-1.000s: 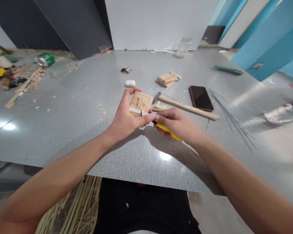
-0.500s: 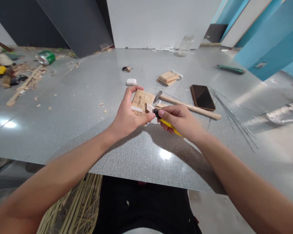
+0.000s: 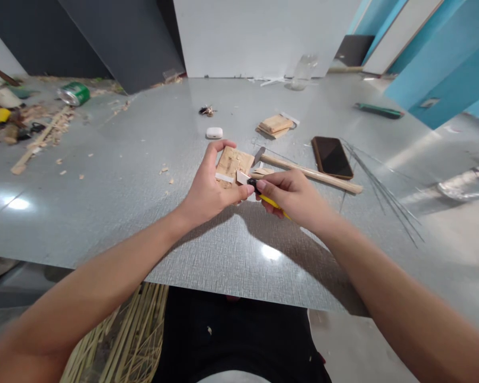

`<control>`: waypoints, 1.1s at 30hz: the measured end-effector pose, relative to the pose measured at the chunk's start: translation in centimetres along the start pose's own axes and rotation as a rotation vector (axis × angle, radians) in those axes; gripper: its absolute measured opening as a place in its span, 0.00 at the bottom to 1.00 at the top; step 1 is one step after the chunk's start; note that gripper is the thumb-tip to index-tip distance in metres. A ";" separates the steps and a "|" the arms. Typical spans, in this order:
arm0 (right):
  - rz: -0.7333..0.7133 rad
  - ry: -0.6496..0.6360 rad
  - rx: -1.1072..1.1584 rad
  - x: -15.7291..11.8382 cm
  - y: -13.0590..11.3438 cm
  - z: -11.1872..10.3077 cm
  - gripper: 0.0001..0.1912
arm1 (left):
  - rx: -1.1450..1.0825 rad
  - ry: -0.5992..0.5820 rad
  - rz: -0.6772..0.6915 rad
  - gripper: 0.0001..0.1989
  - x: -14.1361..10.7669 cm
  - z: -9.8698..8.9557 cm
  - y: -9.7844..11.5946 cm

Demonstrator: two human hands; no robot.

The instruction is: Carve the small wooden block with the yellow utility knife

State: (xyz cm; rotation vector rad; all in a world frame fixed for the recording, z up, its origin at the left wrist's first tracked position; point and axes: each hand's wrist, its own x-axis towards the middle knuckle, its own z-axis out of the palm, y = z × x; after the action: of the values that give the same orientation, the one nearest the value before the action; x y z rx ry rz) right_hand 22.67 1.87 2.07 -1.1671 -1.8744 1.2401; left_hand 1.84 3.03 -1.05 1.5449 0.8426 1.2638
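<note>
As the left hand (image 3: 205,189) grips pale, gouged wood (image 3: 236,159), the right hand (image 3: 288,194) holds a knife (image 3: 269,201).

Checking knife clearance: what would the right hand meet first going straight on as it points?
The right hand has the yellow knife leading, so likely the wooden block in the left hand; the left thumb sits beside that line. Depth unclear: blade and block may already touch.
</note>
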 end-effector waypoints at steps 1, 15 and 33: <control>0.000 0.018 -0.017 0.0 -0.1 0.1 0.24 | -0.004 -0.003 -0.013 0.42 0.0 0.0 -0.1; 0.000 0.194 -0.023 -0.3 -0.6 2.1 0.22 | 0.047 0.099 -0.019 0.39 -0.1 0.0 -0.3; 0.136 0.001 -0.058 -0.1 -1.1 0.3 0.26 | -0.010 0.087 -0.093 0.40 -0.4 0.1 0.8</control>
State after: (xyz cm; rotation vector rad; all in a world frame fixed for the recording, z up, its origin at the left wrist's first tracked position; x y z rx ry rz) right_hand 22.12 1.44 3.00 -1.3448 -1.8679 1.2641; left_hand 1.85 2.42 -0.44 1.4349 0.9523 1.2730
